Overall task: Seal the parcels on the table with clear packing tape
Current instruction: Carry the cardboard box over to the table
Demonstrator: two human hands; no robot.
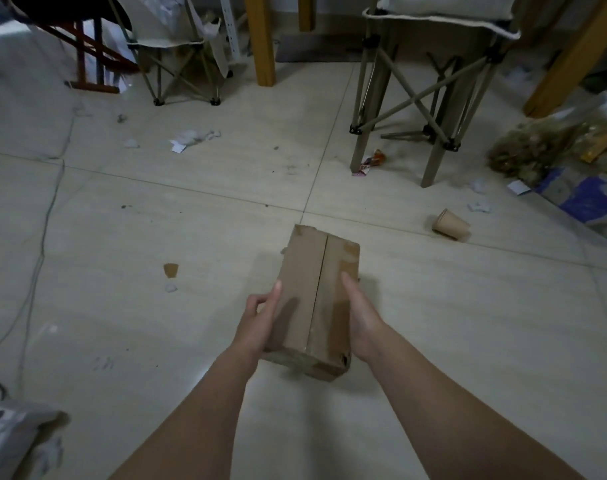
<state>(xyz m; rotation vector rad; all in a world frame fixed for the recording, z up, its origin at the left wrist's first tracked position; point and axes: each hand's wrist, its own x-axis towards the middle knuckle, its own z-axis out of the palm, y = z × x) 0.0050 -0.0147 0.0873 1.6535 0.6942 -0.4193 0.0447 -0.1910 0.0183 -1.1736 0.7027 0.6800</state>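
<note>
A scrap of brown card [171, 270] lies on the glossy pale tiled floor [122, 306]. The left hand [259, 320] grips the left side of a plain brown cardboard parcel [316, 299], thumb flat on top, fingers curled round the edge. The oblong parcel, held over the floor's middle, shows a straight seam along its top and scuffed, torn corners. The right hand [359, 318] clasps its right side, thumb extended along the top. Further right, a tan paper cup [451, 225] lies tipped over.
</note>
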